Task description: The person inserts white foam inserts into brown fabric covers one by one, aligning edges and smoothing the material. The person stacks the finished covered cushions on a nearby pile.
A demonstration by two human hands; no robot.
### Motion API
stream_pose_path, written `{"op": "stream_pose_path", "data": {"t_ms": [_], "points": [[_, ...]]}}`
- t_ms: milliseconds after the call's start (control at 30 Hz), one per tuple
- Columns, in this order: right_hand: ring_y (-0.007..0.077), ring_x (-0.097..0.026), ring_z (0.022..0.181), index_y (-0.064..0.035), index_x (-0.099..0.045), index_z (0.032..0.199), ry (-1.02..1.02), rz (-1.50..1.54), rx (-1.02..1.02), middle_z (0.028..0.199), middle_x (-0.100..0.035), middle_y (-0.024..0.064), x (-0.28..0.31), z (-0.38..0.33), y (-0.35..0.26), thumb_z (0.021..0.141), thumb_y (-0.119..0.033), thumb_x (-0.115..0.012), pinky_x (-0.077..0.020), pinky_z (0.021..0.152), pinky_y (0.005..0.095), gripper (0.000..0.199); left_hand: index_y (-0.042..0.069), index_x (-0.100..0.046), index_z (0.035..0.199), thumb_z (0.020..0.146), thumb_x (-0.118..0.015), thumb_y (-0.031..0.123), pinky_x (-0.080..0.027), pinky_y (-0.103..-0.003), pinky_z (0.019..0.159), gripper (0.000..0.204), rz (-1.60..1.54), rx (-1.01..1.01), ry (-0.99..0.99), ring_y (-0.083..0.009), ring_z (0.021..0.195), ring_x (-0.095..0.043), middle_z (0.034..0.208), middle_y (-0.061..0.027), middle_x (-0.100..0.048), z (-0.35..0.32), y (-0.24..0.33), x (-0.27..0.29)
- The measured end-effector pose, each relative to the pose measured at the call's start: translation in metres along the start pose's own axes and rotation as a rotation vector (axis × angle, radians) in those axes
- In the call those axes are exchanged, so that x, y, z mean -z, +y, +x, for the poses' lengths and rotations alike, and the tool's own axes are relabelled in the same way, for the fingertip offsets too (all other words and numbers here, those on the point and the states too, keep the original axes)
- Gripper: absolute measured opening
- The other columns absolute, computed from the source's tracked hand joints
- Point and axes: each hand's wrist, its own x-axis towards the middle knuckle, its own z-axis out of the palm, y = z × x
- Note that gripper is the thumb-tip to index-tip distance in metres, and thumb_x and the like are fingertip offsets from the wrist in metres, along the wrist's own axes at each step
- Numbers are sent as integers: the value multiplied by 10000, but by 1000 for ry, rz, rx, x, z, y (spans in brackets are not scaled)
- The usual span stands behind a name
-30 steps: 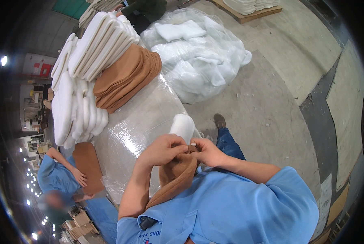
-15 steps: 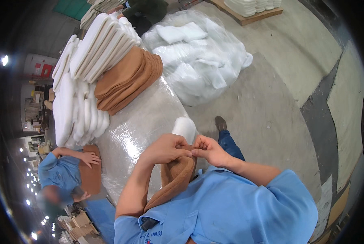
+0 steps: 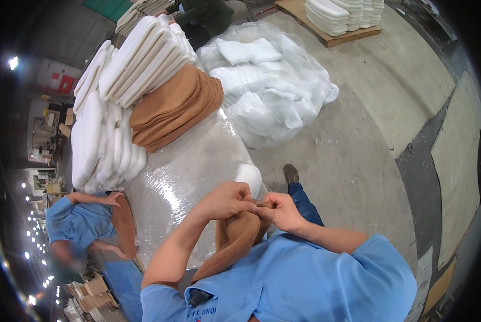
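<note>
Close to my chest, a brown fabric cover (image 3: 230, 249) hangs folded from my hands, its lower end lying against my blue shirt. My left hand (image 3: 229, 200) pinches its upper edge from one side. Opposite, my right hand (image 3: 283, 210) grips the same edge, the fingertips of both hands nearly touching. Just beyond them, a piece of white padding (image 3: 249, 177) shows at the table's edge, partly hidden by my left hand.
The plastic-covered table (image 3: 189, 155) holds brown covers (image 3: 176, 110) and white cushions (image 3: 143, 61) in stacks. Right of it lies a big clear bag of white padding (image 3: 267, 86). A co-worker (image 3: 84, 222) at left handles another brown piece (image 3: 124, 225). A pallet (image 3: 353, 36) stands far right.
My hands and the brown cover have shifted slightly right and down, still pinching its edge. The co-worker at left has tilted their brown piece up and moved a hand to its top.
</note>
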Motion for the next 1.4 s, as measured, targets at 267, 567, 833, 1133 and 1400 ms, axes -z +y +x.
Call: {"op": "stream_pose_path", "data": {"t_ms": [267,567,833,1133,1400], "points": [[44,-550,670,-29,-623,815,172,-151,146,702,-626,-5,-9,-7,-2,884,-49,-799,-465,579,260,190,34,-610,763,831,-879,351,-438,-340,609,421,305,166,-206,-135,669,-535,664,-43,-584,2,29,10],[40,-575,785,-30,-651,915,-20,199,-31,817,-637,-15,-8,9,4,955,-106,-784,-488,700,248,159,41,-494,787,844,-839,161,-431,-327,620,370,69,-25,25,-118,697,-476,690,-23,-507,-5,23,3],[280,-634,940,-42,-686,936,-48,-535,349,997,-639,92,4,7,-13,954,-184,-752,-510,817,386,158,30,-561,776,851,-822,238,-464,-347,597,342,235,127,-153,-162,646,-553,677,-79,-573,-5,33,20],[462,-451,1375,-28,-671,883,-6,-832,604,1491,-467,246,11,18,-26,919,-193,-774,-386,1117,552,197,97,-500,732,865,-770,139,-445,-282,592,304,-340,114,-94,-88,697,-559,738,6,-579,-2,7,14],[507,-375,1470,-26,-672,854,-100,-860,568,1588,-387,279,16,37,-30,900,-203,-798,-352,1162,588,222,52,-630,876,920,-795,109,-511,-244,676,179,-707,267,-95,-87,803,-675,867,-21,-699,-3,8,22]]}}
